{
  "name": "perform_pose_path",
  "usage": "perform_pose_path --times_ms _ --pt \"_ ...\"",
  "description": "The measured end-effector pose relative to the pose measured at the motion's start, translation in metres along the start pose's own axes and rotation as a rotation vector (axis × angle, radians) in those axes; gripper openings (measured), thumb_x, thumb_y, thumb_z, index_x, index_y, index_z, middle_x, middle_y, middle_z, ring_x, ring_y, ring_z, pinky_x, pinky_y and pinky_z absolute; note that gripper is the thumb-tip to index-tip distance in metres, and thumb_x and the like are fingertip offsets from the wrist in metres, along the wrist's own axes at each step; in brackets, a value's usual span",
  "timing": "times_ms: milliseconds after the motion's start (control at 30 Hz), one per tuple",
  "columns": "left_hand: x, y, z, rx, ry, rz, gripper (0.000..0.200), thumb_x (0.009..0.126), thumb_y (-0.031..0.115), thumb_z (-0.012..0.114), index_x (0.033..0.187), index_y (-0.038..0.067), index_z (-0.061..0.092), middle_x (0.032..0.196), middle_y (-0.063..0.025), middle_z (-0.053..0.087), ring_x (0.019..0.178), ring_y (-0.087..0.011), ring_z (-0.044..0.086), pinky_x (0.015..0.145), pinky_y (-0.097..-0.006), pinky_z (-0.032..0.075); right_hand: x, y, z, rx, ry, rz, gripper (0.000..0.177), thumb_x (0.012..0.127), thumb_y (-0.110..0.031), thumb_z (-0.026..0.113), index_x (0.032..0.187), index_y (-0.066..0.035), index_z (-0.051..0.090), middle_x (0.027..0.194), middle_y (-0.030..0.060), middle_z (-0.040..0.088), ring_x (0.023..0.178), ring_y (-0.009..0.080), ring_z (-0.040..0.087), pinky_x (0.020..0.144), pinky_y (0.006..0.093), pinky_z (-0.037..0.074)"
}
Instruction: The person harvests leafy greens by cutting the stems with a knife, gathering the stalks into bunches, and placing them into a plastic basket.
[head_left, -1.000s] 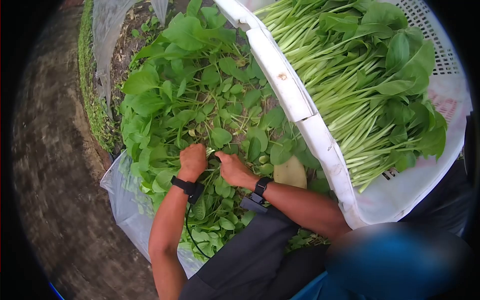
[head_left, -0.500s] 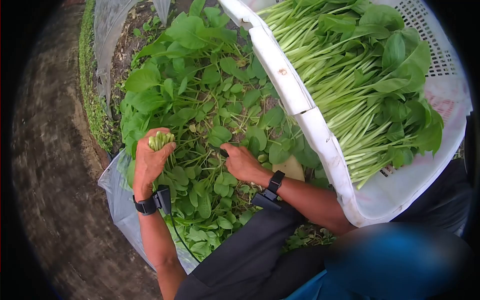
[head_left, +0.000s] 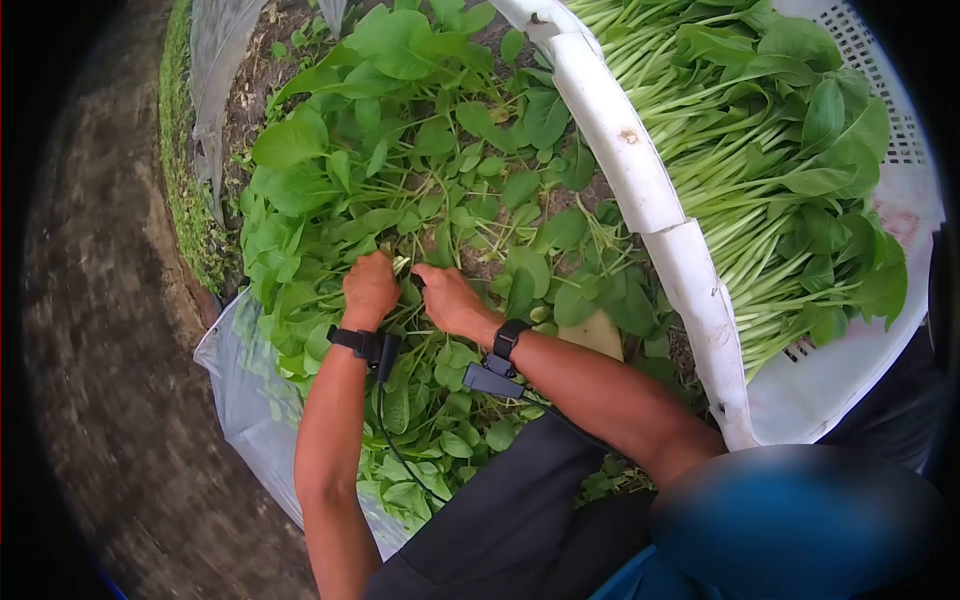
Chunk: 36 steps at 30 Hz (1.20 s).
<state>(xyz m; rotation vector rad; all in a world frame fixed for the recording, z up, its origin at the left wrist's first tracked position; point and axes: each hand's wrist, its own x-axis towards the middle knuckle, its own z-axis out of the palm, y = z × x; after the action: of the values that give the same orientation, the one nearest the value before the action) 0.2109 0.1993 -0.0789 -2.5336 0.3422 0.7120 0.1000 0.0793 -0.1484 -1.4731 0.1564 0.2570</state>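
Observation:
My left hand (head_left: 370,288) is closed around a bunch of cut green stalks (head_left: 401,265), whose pale ends show beside the fingers. The leaves of the bunch merge with the growing plants behind it. Just to its right, my right hand (head_left: 455,303) has its fingers curled shut, with a small dark thing at the fingertips that I cannot make out. Both hands are low among the leafy greens (head_left: 300,190) growing in the bed, close together but apart.
A white plastic basket (head_left: 690,285) stands at the right, heaped with harvested leafy greens (head_left: 740,190). Clear plastic sheeting (head_left: 250,380) edges the bed at the left, beside a dark path (head_left: 110,320). A pale flat object (head_left: 592,335) lies near my right forearm.
My left hand has moved right and turned over, carrying the stalks down toward the plants. My right hand has shifted slightly left, so the hands are nearer each other. The view has shifted a little.

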Motion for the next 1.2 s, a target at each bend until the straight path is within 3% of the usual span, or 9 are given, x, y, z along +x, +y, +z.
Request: perform_pose_path --times_ms 233,300,367,467,533,633,733,833,1200 --pt "-0.019 0.002 -0.023 -0.088 0.087 0.052 0.021 0.080 0.008 0.072 0.100 0.001 0.075 0.102 -0.0283 0.075 0.098 -0.0472 0.073 0.086 -0.0534 0.059 0.005 0.013 0.017 -0.050 -0.058 0.029 0.041 0.085 0.008 0.058 0.124 0.008 0.066 0.087 0.0371 0.068 0.087 0.0538 0.070 0.080 0.0562 0.057" --pt "-0.035 0.005 -0.042 -0.140 0.111 0.083 0.018 0.081 0.006 0.071 0.098 0.000 0.075 0.102 -0.0269 0.075 0.096 -0.0452 0.074 0.084 -0.0528 0.059 -0.008 0.012 0.003 -0.023 0.078 -0.093 0.040 0.090 0.003 0.057 0.129 0.003 0.065 0.090 0.0316 0.070 0.089 0.0501 0.071 0.080 0.0541 0.056" --pt "-0.051 0.009 -0.060 -0.205 0.306 0.254 0.022 0.076 0.003 0.072 0.097 -0.001 0.075 0.098 -0.0281 0.074 0.093 -0.0461 0.071 0.084 -0.0550 0.057 -0.027 0.005 -0.018 0.010 0.116 -0.073 0.040 0.091 0.001 0.057 0.130 0.002 0.065 0.088 0.0304 0.070 0.086 0.0490 0.071 0.079 0.0534 0.056" --pt "-0.082 0.036 -0.104 -0.086 0.384 0.365 0.025 0.073 0.002 0.073 0.097 -0.003 0.074 0.092 -0.0293 0.073 0.090 -0.0459 0.069 0.086 -0.0550 0.056 -0.053 -0.014 -0.043 0.081 0.139 0.009 0.040 0.093 -0.002 0.058 0.133 0.001 0.064 0.083 0.0273 0.070 0.076 0.0461 0.070 0.079 0.0518 0.056" --pt "-0.086 0.038 -0.103 -0.125 0.353 0.412 0.021 0.077 0.002 0.071 0.097 -0.002 0.074 0.089 -0.0287 0.073 0.095 -0.0463 0.070 0.086 -0.0538 0.057 -0.063 -0.013 -0.041 0.045 0.008 0.025 0.042 0.094 -0.002 0.058 0.135 0.000 0.063 0.083 0.0279 0.070 0.078 0.0473 0.070 0.081 0.0522 0.056" --pt "-0.070 0.021 -0.062 -0.152 -0.041 0.232 0.021 0.083 0.006 0.069 0.103 0.003 0.074 0.095 -0.0257 0.073 0.104 -0.0463 0.072 0.086 -0.0536 0.059 -0.064 0.006 -0.018 -0.002 -0.055 -0.030 0.042 0.094 -0.002 0.057 0.136 0.002 0.062 0.084 0.0296 0.069 0.082 0.0486 0.071 0.080 0.0521 0.056" --pt "-0.051 0.002 0.003 -0.034 -0.072 0.121 0.024 0.083 0.006 0.070 0.106 0.002 0.074 0.104 -0.0249 0.075 0.103 -0.0441 0.074 0.087 -0.0513 0.060 -0.064 -0.004 -0.016 -0.004 -0.109 0.047 0.041 0.095 -0.001 0.056 0.135 0.005 0.060 0.085 0.0316 0.069 0.086 0.0500 0.071 0.081 0.0527 0.056" --pt "-0.051 0.002 0.016 0.101 -0.189 0.089 0.024 0.084 0.006 0.072 0.107 0.001 0.074 0.112 -0.0241 0.074 0.103 -0.0414 0.075 0.089 -0.0481 0.061 -0.060 0.003 -0.010 -0.008 -0.143 0.018 0.041 0.095 0.000 0.056 0.135 0.006 0.059 0.089 0.0329 0.070 0.087 0.0506 0.071 0.083 0.0537 0.057" --pt "-0.053 -0.020 0.002 -0.057 -0.102 0.101 0.036 0.079 0.007 0.072 0.114 0.003 0.075 0.109 -0.0269 0.074 0.102 -0.0469 0.072 0.092 -0.0504 0.060 -0.041 0.014 0.010 -0.035 -0.077 -0.001 0.039 0.091 0.000 0.057 0.127 0.004 0.069 0.094 0.0329 0.071 0.092 0.0478 0.072 0.085 0.0517 0.057"
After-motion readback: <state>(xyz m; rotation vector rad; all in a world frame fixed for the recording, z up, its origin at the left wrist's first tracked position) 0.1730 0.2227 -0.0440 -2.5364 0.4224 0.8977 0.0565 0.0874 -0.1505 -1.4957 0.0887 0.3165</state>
